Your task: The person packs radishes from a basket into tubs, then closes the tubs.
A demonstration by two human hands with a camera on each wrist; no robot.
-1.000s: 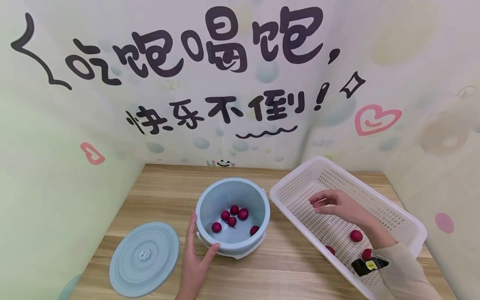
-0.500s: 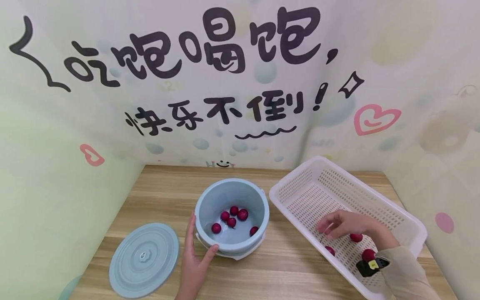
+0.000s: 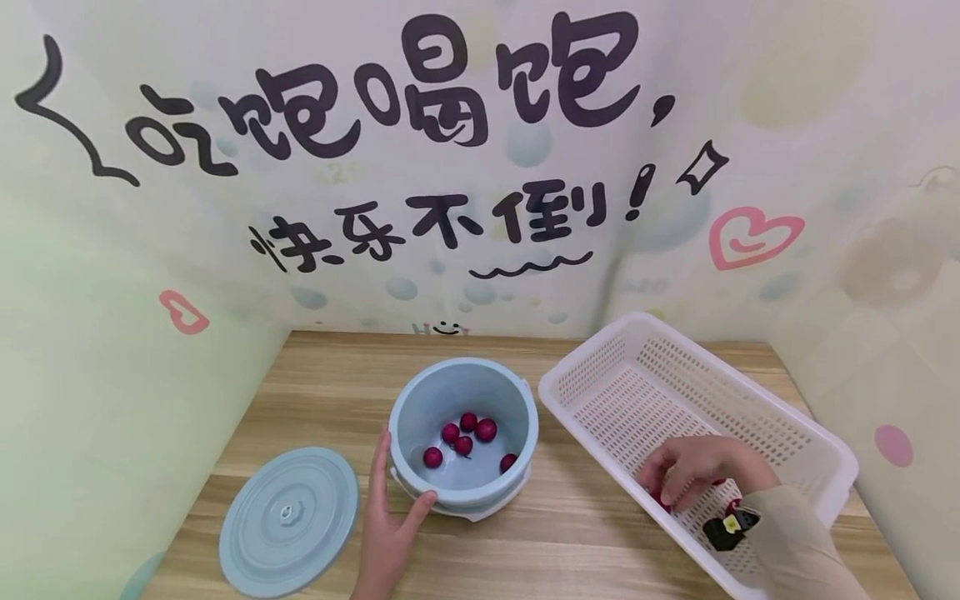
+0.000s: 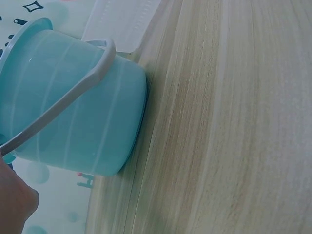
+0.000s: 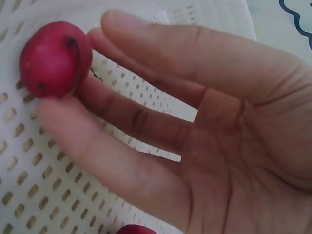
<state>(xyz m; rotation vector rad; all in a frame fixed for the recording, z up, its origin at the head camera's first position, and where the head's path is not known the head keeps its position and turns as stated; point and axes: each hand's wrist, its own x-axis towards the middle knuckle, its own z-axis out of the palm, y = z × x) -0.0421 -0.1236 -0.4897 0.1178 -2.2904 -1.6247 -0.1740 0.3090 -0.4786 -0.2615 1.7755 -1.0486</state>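
My left hand [image 3: 390, 525] rests against the near left side of a light blue bucket [image 3: 457, 387], fingers extended along its wall and thumb at the front rim. Several red radishes [image 3: 486, 430] lie on the bucket's floor. In the left wrist view the pale bucket handle [image 4: 63, 102] hangs down along its side. Inside the white basket [image 3: 592, 371], my right hand [image 3: 697, 467] reaches a radish [image 5: 51, 61] by the near wall. Its fingertips touch that radish, while the thumb tip stands slightly apart from it.
A round blue lid [image 3: 255, 533] lies flat on the wooden table [image 3: 352, 358], left of the bucket. Another radish [image 5: 136, 229] shows at the bottom edge of the right wrist view. Printed walls [image 3: 480, 300] close in the table's back and sides.
My right hand has lowered and come nearer in the basket, down to the radish by its near wall. The left hand and bucket have stayed in place.
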